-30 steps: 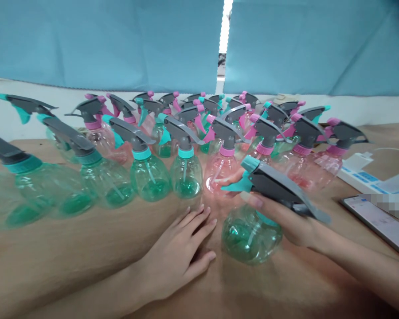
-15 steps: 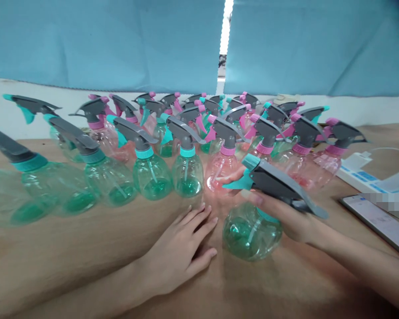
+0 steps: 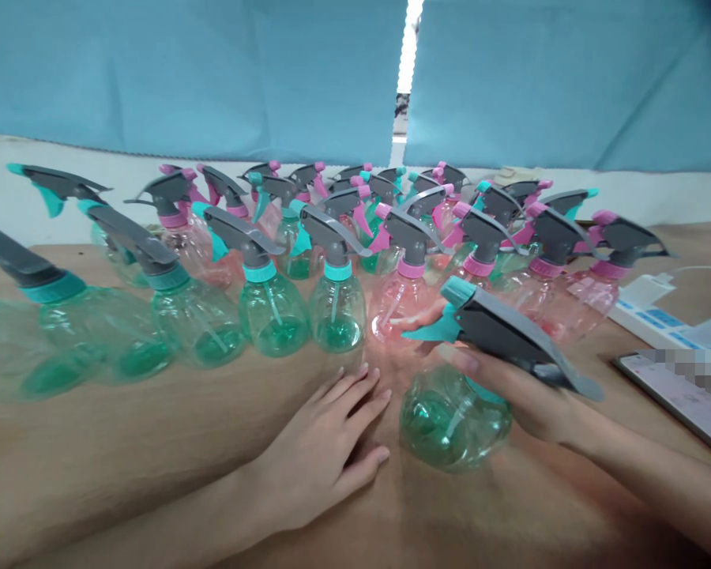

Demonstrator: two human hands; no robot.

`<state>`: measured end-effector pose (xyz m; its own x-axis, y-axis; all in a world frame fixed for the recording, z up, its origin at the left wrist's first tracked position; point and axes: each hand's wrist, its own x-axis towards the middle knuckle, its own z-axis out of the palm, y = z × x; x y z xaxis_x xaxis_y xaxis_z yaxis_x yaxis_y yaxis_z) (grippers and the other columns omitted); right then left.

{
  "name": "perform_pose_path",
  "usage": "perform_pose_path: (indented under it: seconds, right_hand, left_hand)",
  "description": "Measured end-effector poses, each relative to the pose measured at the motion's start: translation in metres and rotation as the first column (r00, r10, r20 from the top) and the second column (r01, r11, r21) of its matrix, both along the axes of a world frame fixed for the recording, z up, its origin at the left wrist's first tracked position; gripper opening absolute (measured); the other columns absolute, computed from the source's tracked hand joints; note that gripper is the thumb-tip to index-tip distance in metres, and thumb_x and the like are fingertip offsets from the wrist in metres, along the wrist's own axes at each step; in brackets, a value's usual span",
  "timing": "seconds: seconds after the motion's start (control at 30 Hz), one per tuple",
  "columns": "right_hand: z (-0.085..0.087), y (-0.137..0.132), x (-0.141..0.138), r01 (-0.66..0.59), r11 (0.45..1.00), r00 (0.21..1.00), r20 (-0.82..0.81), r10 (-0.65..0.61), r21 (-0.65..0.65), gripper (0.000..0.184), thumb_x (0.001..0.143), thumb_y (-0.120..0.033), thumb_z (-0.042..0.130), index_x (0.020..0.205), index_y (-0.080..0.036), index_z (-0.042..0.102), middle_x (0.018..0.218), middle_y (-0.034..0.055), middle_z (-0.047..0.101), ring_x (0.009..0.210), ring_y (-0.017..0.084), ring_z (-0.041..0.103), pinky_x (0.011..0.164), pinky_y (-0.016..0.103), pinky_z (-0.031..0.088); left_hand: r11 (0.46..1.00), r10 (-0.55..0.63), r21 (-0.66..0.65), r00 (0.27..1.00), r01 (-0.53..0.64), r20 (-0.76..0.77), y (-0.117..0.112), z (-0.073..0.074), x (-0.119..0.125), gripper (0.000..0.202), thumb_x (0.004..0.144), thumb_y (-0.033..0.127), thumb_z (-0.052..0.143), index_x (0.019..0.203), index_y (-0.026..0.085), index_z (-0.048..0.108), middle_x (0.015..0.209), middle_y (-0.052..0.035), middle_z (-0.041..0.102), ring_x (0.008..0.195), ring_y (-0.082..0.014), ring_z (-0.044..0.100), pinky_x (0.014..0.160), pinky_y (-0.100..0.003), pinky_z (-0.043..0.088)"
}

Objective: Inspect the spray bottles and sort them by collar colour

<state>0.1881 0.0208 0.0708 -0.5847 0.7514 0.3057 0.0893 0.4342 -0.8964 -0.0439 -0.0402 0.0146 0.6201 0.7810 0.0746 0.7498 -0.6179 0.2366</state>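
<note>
My right hand (image 3: 527, 387) is closed around the neck of a green spray bottle (image 3: 456, 423), just under its grey head and turquoise trigger. The bottle leans slightly, its nozzle pointing up and to the left; whether its base touches the table I cannot tell. My left hand (image 3: 332, 442) lies flat on the wooden table (image 3: 213, 442) with fingers stretched, holding nothing, left of that bottle. Closest beyond my left fingertips stand a green spray bottle (image 3: 337, 312) with a turquoise collar and a pink spray bottle (image 3: 400, 300), partly hidden by my right fingers.
Several more green and pink spray bottles (image 3: 272, 316) stand in rows across the back. At the right are a white power strip (image 3: 652, 316) and a phone (image 3: 681, 407). Blue curtains (image 3: 183, 79) hang behind over a white wall.
The view has shifted very slightly, with the held bottle and right hand appearing a touch further right and lower. My left hand stays flat on the table.
</note>
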Motion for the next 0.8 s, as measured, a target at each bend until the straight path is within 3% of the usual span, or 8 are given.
perform_pose_path:
  seconds: [0.13, 0.3, 0.47, 0.8]
  right_hand:
    - [-0.003, 0.001, 0.004, 0.029, 1.000, 0.999, 0.016, -0.029, 0.010, 0.030, 0.095, -0.028, 0.051, 0.123, -0.033, 0.059, 0.081, -0.0023, 0.068, 0.067, 0.014, 0.063, 0.074, 0.030, 0.053]
    - [-0.001, 0.000, 0.002, 0.030, 0.999, 0.999, 0.013, -0.030, 0.024, 0.029, 0.095, -0.029, 0.050, 0.123, -0.033, 0.058, 0.079, -0.0024, 0.067, 0.062, 0.014, 0.061, 0.065, 0.028, 0.051]
    - [0.000, -0.001, 0.002, 0.045, 0.999, 0.999, 0.021, -0.045, 0.026, 0.027, 0.095, -0.029, 0.050, 0.120, -0.032, 0.060, 0.076, -0.0021, 0.063, 0.062, 0.014, 0.059, 0.065, 0.028, 0.050]
    - [-0.017, 0.001, 0.014, 0.177, 0.983, 0.984, 0.012, -0.178, 0.047, 0.010, 0.090, -0.032, 0.058, 0.086, -0.027, 0.065, 0.068, -0.0025, 0.057, 0.058, 0.014, 0.054, 0.055, 0.026, 0.049]
  left_hand:
    - [1.000, 0.003, -0.005, 1.000, -0.003, -0.006, 0.000, 0.001, 0.000, 0.054, 0.096, 0.038, 0.051, 0.143, 0.015, 0.041, 0.151, -0.0099, 0.035, 0.140, -0.0276, 0.028, 0.113, -0.045, 0.025]
    - [1.000, -0.006, 0.004, 1.000, 0.006, -0.008, 0.000, 0.000, -0.001, 0.056, 0.096, 0.039, 0.051, 0.144, 0.014, 0.039, 0.152, -0.0103, 0.032, 0.140, -0.0278, 0.027, 0.113, -0.046, 0.025]
    - [1.000, -0.006, -0.009, 1.000, 0.006, -0.011, 0.001, -0.001, -0.001, 0.057, 0.095, 0.040, 0.050, 0.144, 0.015, 0.039, 0.152, -0.0102, 0.033, 0.140, -0.0280, 0.027, 0.112, -0.047, 0.025]
    - [1.000, -0.006, 0.002, 1.000, 0.006, 0.030, -0.001, -0.002, -0.002, 0.057, 0.093, 0.039, 0.053, 0.144, 0.017, 0.039, 0.152, -0.0101, 0.033, 0.139, -0.0298, 0.030, 0.112, -0.047, 0.026]
